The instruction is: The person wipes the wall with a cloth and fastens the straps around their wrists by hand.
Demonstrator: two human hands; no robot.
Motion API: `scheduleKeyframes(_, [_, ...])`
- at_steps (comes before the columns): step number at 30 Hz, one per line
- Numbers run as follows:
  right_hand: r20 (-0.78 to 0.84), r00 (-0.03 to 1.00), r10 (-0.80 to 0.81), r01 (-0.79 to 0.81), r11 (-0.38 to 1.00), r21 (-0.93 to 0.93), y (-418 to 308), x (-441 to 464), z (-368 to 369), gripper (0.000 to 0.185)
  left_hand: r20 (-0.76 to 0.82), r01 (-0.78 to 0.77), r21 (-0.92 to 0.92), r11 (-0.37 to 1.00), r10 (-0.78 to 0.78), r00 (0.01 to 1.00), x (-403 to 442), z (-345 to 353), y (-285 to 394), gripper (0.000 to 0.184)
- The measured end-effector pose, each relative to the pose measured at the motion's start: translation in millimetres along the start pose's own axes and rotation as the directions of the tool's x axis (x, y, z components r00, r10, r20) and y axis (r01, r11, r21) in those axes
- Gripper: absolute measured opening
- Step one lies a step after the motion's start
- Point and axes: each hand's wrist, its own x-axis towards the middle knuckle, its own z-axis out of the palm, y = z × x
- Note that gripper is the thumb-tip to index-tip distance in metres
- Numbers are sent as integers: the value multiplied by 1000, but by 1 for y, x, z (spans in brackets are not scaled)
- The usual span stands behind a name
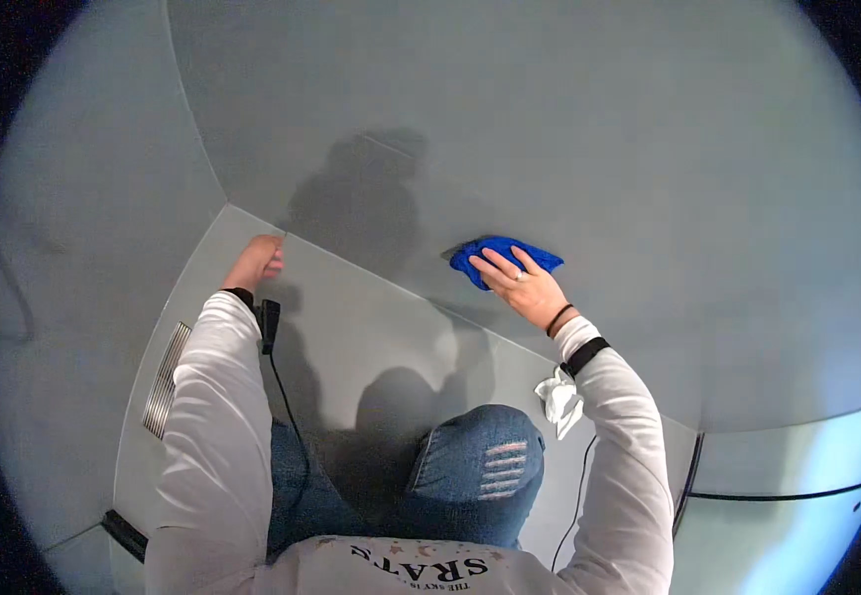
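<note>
My right hand (525, 288) presses a blue cloth (503, 260) flat against the grey wall (599, 149), with its fingers spread over the cloth. On the left, my left hand (260, 260) is near the seam between the wall and the pale floor (371, 317). Its fingers are curled, and whatever they may hold is too small to make out. A black box-like connector (270, 325) with a cable hangs beside my left wrist.
A crumpled white cloth or tissue (559, 399) lies by my right forearm, with a thin dark cable below it. A ribbed metal vent (166, 382) is at the left. My bent knees (480, 456) are low in the middle. Glossy panels (798, 466) stand at the lower right.
</note>
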Motion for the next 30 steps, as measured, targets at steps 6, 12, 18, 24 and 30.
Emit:
scheduleKeyframes(6, [-124, 979, 163, -158, 986, 52, 6, -8, -20, 38, 59, 59, 19, 998, -60, 996, 20, -10, -14, 35])
scheduleKeyframes(12, [-358, 850, 385, -424, 905, -35, 30, -25, -47, 20, 24, 51, 42, 998, -52, 998, 2, -3, -17, 31])
scheduleKeyframes(18, [-588, 646, 487, -684, 712, -162, 51, -9, -102, 29, 75, 27, -1, 1000, -27, 997, 41, -11, -55, 34])
scheduleKeyframes(24, [-816, 395, 422, -771, 635, -45, 63, 32, -151, 30, 92, -50, 46, 998, 46, 995, 26, -3, -34, 32])
scheduleKeyframes(30, [-782, 467, 412, -784, 602, -151, 48, 53, -158, 34, 95, -40, 40, 998, 36, 995, 24, 1, -21, 34])
